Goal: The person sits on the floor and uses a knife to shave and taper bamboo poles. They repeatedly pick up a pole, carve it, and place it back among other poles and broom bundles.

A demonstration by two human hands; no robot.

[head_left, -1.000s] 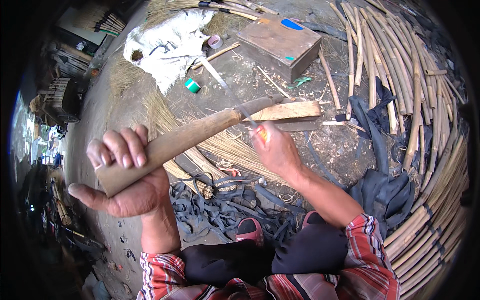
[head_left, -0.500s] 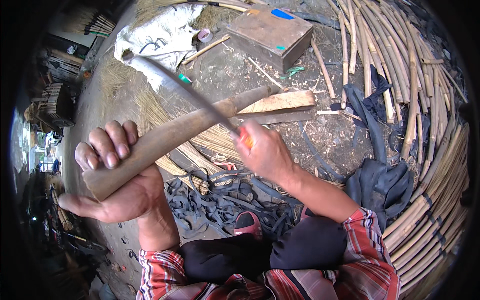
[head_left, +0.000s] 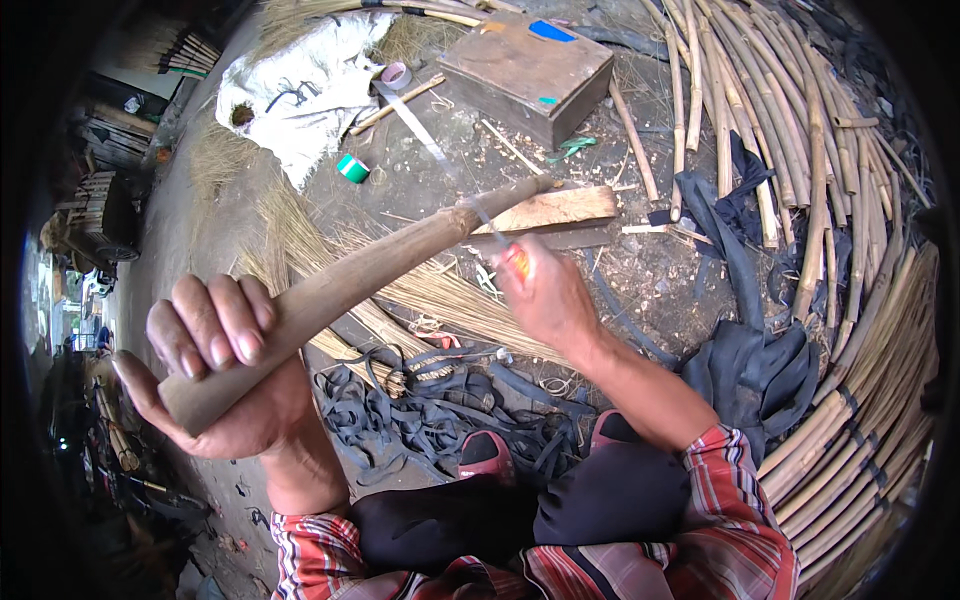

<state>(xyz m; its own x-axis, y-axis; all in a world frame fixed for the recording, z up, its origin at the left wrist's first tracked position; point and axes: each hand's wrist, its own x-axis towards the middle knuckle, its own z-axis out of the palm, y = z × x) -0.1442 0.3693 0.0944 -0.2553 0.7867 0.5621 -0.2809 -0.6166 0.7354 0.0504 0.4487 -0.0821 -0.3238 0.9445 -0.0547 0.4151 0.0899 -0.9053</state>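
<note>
My left hand grips the thick near end of a bamboo pole, its fingers over the top and its palm beneath. The pole slants away to the right, and its thin far end lies at a pale wooden block on the ground. My right hand is closed round the orange-red handle of a long-bladed knife. Its blade points up and left, smeared by motion, and crosses the pole near the far end. Whether the blade touches the pole I cannot tell.
Dark rubber strips lie before my feet, beside bundled thin straw stalks. Beyond stand a wooden box, a green tape roll and a white sack. Many bamboo poles are spread along the right.
The knife blade has swung to the right and its handle has moved a little right with my right hand. The near end of the pole has dipped slightly with my left hand.
</note>
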